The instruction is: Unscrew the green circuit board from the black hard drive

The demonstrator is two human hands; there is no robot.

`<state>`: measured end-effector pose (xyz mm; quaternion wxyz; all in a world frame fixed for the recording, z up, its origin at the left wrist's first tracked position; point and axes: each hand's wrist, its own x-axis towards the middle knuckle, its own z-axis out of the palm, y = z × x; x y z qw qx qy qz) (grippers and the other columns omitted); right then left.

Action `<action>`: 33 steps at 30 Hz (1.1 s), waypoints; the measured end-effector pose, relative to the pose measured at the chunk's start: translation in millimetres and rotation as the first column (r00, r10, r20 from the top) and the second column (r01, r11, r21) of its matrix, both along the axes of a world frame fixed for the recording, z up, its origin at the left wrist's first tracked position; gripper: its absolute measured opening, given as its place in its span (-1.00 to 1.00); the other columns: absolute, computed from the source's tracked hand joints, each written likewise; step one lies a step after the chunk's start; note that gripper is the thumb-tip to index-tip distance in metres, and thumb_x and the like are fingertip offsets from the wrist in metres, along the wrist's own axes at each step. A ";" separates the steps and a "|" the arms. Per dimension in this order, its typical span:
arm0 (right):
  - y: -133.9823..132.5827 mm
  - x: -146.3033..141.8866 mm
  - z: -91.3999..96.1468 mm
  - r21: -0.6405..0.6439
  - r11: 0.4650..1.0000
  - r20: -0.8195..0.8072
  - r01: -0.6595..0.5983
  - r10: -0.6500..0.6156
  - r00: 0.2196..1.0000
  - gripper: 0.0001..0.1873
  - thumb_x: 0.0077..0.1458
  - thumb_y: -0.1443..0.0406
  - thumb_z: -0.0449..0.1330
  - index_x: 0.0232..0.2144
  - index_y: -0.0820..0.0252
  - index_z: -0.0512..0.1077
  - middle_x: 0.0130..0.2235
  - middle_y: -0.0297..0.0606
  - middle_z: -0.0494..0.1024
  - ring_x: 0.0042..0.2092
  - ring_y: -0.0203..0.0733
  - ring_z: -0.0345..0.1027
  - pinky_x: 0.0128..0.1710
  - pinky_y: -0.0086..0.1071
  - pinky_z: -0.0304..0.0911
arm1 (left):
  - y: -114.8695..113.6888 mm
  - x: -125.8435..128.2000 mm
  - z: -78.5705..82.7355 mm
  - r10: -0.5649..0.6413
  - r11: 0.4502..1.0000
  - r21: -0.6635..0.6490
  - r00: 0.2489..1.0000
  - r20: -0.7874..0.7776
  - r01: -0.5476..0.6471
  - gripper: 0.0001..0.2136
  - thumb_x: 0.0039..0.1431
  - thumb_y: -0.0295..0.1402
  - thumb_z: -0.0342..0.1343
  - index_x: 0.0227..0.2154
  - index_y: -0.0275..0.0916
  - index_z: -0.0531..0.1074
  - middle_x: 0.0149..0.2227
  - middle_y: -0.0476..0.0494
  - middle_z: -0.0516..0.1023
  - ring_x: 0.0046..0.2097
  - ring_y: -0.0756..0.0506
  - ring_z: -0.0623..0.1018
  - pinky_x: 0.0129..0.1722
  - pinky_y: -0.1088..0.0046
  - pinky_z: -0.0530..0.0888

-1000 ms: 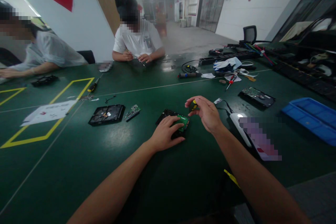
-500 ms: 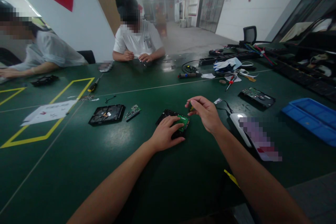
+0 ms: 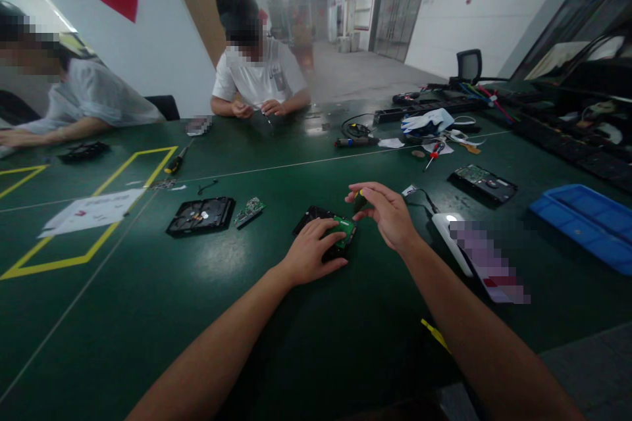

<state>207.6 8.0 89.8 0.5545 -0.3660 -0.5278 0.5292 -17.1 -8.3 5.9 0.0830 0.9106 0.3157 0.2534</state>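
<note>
My left hand [image 3: 311, 251] lies on a black hard drive [image 3: 310, 216] with a green circuit board [image 3: 345, 230] on top, pressing it to the green table [image 3: 148, 289]. Its fingers curl over the drive's near edge. My right hand [image 3: 388, 214] hovers just right of the drive, fingers pinched round the yellow-and-black handle of a small screwdriver [image 3: 359, 198] that stands over the board's far right corner.
A second opened drive [image 3: 201, 215] and a loose circuit board [image 3: 249, 210] lie to the left. Another drive [image 3: 484, 181], a blue tray [image 3: 587, 220] and a white device [image 3: 451, 233] sit to the right. Two people sit across the table, working.
My right hand has turned slightly on the screwdriver handle and shifted a little left. My left hand and the drive stay put.
</note>
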 end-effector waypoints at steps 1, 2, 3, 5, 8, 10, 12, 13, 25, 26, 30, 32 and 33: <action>0.1 0.7 0.1 -0.004 1.000 -0.010 -0.008 0.008 1.000 -0.74 0.27 0.10 0.22 -0.13 0.07 0.61 -0.17 -0.19 0.63 -0.09 -0.08 0.50 -0.35 -0.31 0.48 | -0.1 0.1 0.6 -0.001 1.000 0.000 1.000 0.001 0.001 -0.47 0.27 0.01 0.22 0.21 -0.11 0.40 0.27 -0.29 0.37 0.30 -0.32 0.39 0.31 -0.10 0.34; 0.2 1.3 0.2 -0.004 1.000 -0.016 -0.013 0.013 1.000 -0.74 0.27 0.11 0.21 -0.14 0.07 0.61 -0.17 -0.19 0.62 -0.09 -0.08 0.50 -0.34 -0.30 0.48 | -0.2 0.1 1.1 -0.003 1.000 -0.002 1.000 0.002 0.003 -0.48 0.27 0.01 0.22 0.20 -0.10 0.40 0.27 -0.29 0.37 0.30 -0.33 0.39 0.31 -0.10 0.34; 0.2 1.7 0.4 -0.001 1.000 -0.017 -0.012 0.012 1.000 -0.75 0.28 0.12 0.20 -0.15 0.07 0.61 -0.17 -0.19 0.62 -0.09 -0.08 0.49 -0.34 -0.31 0.48 | -0.3 0.1 1.7 -0.005 1.000 -0.004 1.000 0.003 0.005 -0.48 0.27 0.00 0.22 0.20 -0.09 0.40 0.27 -0.28 0.37 0.30 -0.33 0.39 0.30 -0.11 0.34; -0.1 1.6 0.6 0.009 1.000 -0.008 0.003 -0.003 1.000 -0.76 0.27 0.11 0.21 -0.18 0.07 0.61 -0.18 -0.19 0.61 -0.09 -0.09 0.48 -0.36 -0.32 0.47 | -0.2 0.1 2.4 -0.006 1.000 -0.007 1.000 0.007 0.006 -0.48 0.26 -0.01 0.24 0.21 -0.08 0.39 0.27 -0.28 0.38 0.30 -0.33 0.39 0.29 -0.13 0.35; -0.2 -0.5 0.1 0.016 0.999 0.019 0.040 -0.040 0.999 -0.77 0.25 0.08 0.26 -0.20 0.07 0.58 -0.18 -0.21 0.59 -0.12 -0.12 0.47 -0.36 -0.34 0.47 | 0.1 0.0 2.5 -0.004 1.000 -0.005 1.000 0.009 0.004 -0.47 0.26 -0.01 0.24 0.21 -0.09 0.39 0.26 -0.28 0.38 0.30 -0.33 0.39 0.30 -0.12 0.34; 0.1 -2.5 -1.1 0.013 0.998 0.028 0.055 -0.056 0.998 -0.75 0.21 0.07 0.31 -0.20 0.08 0.55 -0.19 -0.24 0.59 -0.15 -0.15 0.46 -0.34 -0.34 0.48 | 0.0 0.0 2.5 0.001 1.000 -0.002 1.000 0.006 -0.001 -0.47 0.26 -0.01 0.23 0.21 -0.10 0.39 0.27 -0.29 0.38 0.30 -0.33 0.39 0.31 -0.10 0.34; 0.5 -4.3 -2.5 0.010 0.998 0.014 0.061 -0.062 0.998 -0.73 0.16 0.07 0.36 -0.20 0.08 0.52 -0.20 -0.26 0.58 -0.16 -0.17 0.46 -0.33 -0.34 0.48 | -0.2 0.0 2.9 0.003 1.000 -0.003 1.000 0.002 -0.003 -0.46 0.26 0.00 0.23 0.21 -0.10 0.39 0.27 -0.29 0.38 0.30 -0.33 0.39 0.31 -0.11 0.33; 0.7 -4.9 -3.1 0.009 0.998 0.001 0.062 -0.062 0.998 -0.72 0.14 0.08 0.38 -0.20 0.08 0.50 -0.21 -0.27 0.58 -0.16 -0.17 0.46 -0.33 -0.34 0.49 | -0.3 0.1 3.1 0.003 1.000 -0.005 1.000 0.001 -0.003 -0.46 0.26 0.00 0.23 0.21 -0.09 0.39 0.27 -0.29 0.38 0.30 -0.34 0.39 0.31 -0.11 0.33; 1.2 0.2 -2.3 0.050 0.998 0.062 0.035 -0.038 0.997 -0.82 0.24 0.17 0.25 -0.26 0.10 0.61 -0.18 -0.20 0.62 -0.16 -0.15 0.46 -0.37 -0.37 0.39 | -0.1 -0.3 0.0 0.010 1.000 0.015 1.000 -0.010 -0.010 -0.47 0.27 0.01 0.22 0.21 -0.11 0.39 0.28 -0.29 0.36 0.31 -0.33 0.37 0.32 -0.10 0.32; 1.1 0.1 -1.9 0.044 0.998 0.063 0.035 -0.037 0.997 -0.80 0.25 0.15 0.24 -0.25 0.10 0.61 -0.18 -0.19 0.63 -0.14 -0.14 0.47 -0.37 -0.37 0.39 | -0.2 -0.4 -0.1 0.012 1.000 0.017 1.000 -0.011 -0.012 -0.47 0.27 0.01 0.22 0.21 -0.11 0.39 0.28 -0.29 0.37 0.31 -0.33 0.38 0.32 -0.09 0.32; 0.0 -1.9 -0.4 0.037 0.998 0.058 0.043 -0.045 0.997 -0.76 0.25 0.09 0.26 -0.21 0.10 0.59 -0.18 -0.21 0.60 -0.13 -0.13 0.46 -0.36 -0.36 0.44 | -0.2 -0.6 -0.4 0.011 1.000 0.014 1.000 -0.013 -0.011 -0.47 0.27 0.02 0.22 0.21 -0.11 0.39 0.28 -0.29 0.37 0.31 -0.33 0.38 0.32 -0.10 0.32; -0.1 -3.4 -1.0 0.043 0.997 0.053 0.058 -0.061 0.997 -0.76 0.21 0.09 0.32 -0.22 0.11 0.57 -0.21 -0.24 0.58 -0.18 -0.18 0.44 -0.35 -0.36 0.46 | -0.4 -0.6 0.0 0.010 1.000 0.008 1.000 -0.010 -0.010 -0.47 0.26 0.01 0.22 0.21 -0.10 0.39 0.28 -0.29 0.37 0.31 -0.34 0.38 0.32 -0.09 0.33; 0.1 -4.1 -1.8 0.045 0.997 0.050 0.066 -0.068 0.996 -0.76 0.18 0.09 0.35 -0.24 0.11 0.55 -0.23 -0.26 0.57 -0.21 -0.20 0.43 -0.35 -0.37 0.47 | -0.5 -0.5 0.5 0.009 1.000 0.005 1.000 -0.010 -0.009 -0.47 0.26 0.01 0.23 0.21 -0.11 0.39 0.28 -0.29 0.37 0.31 -0.34 0.38 0.32 -0.09 0.33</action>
